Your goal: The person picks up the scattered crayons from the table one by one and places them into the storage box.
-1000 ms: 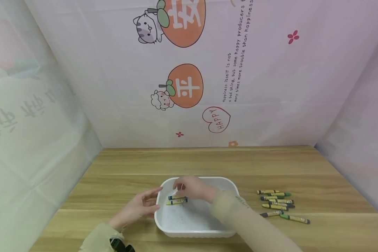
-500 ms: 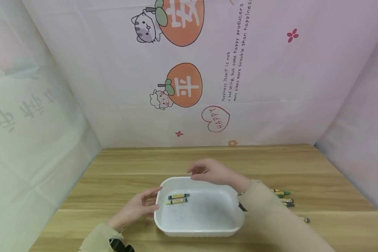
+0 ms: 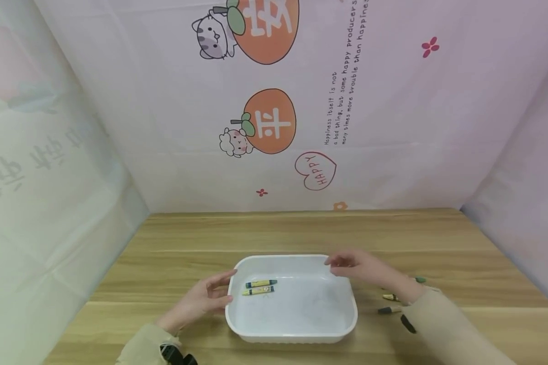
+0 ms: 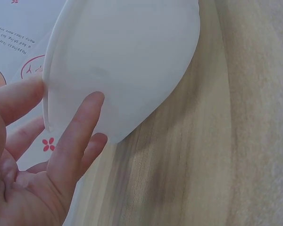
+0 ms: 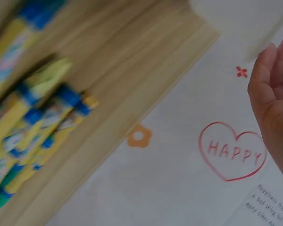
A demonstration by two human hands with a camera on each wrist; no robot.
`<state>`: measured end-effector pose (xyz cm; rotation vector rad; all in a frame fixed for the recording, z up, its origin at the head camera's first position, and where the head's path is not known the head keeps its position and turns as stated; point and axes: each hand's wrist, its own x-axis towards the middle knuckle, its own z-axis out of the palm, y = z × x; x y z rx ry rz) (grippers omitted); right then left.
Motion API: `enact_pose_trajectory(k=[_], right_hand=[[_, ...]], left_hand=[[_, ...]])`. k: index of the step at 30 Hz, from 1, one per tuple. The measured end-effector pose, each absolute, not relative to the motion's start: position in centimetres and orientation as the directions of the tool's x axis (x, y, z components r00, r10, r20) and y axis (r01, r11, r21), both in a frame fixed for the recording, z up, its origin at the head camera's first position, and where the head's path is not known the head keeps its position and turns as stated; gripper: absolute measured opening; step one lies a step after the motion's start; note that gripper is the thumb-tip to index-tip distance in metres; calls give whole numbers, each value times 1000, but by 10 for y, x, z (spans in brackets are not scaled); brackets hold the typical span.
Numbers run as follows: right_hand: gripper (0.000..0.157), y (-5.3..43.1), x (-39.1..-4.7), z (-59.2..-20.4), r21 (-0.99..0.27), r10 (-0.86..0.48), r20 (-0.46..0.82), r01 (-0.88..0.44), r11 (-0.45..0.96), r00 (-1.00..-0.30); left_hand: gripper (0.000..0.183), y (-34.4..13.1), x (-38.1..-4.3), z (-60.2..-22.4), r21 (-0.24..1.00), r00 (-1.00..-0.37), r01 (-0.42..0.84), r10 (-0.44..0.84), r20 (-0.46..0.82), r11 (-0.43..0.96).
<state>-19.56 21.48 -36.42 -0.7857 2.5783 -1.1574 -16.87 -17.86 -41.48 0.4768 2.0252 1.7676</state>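
A white plastic basin sits on the wooden table, and two crayons, a dark-tipped one and a yellow one, lie side by side at its left. My left hand rests its extended fingers against the basin's left wall; the left wrist view shows these fingers touching the outside. Over the basin's back right corner is my right hand, fingers loosely bent, with nothing seen in it. Several more crayons lie on the table to the right, partly hidden by the right forearm in the head view.
The wooden table meets a printed white cloth at its back edge. Cloth walls also stand at the left and right. Dark straps circle both wrists.
My right hand has lifted out of the basin, away from the two crayons, and moved right toward the loose ones. The left hand keeps its place on the basin.
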Motion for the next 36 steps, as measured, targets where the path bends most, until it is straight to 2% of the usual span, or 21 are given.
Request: enact_pose_trajectory(k=[7, 16, 20, 26, 36], right_hand=[[35, 260, -193, -380, -745, -453, 55, -339, 575, -890], [32, 309, -199, -397, -687, -420, 75, -353, 636, -904], [32, 319, -202, -406, -652, -435, 69, -371, 662, -898], [31, 326, -205, -417, -633, -405, 22, -326, 702, -914], [22, 332, -213, -429, -561, -377, 9, -316, 765, -926]], left_hand=[[69, -178, -169, -416, 991, -857, -20, 508, -86, 135], [69, -178, -169, -416, 991, -861, -26, 500, -90, 133], [69, -179, -169, -417, 991, -863, -39, 495, -100, 131], [69, -179, -169, -418, 991, -864, -45, 493, -102, 125], [67, -178, -170, -420, 991, -864, -47, 493, -102, 122]])
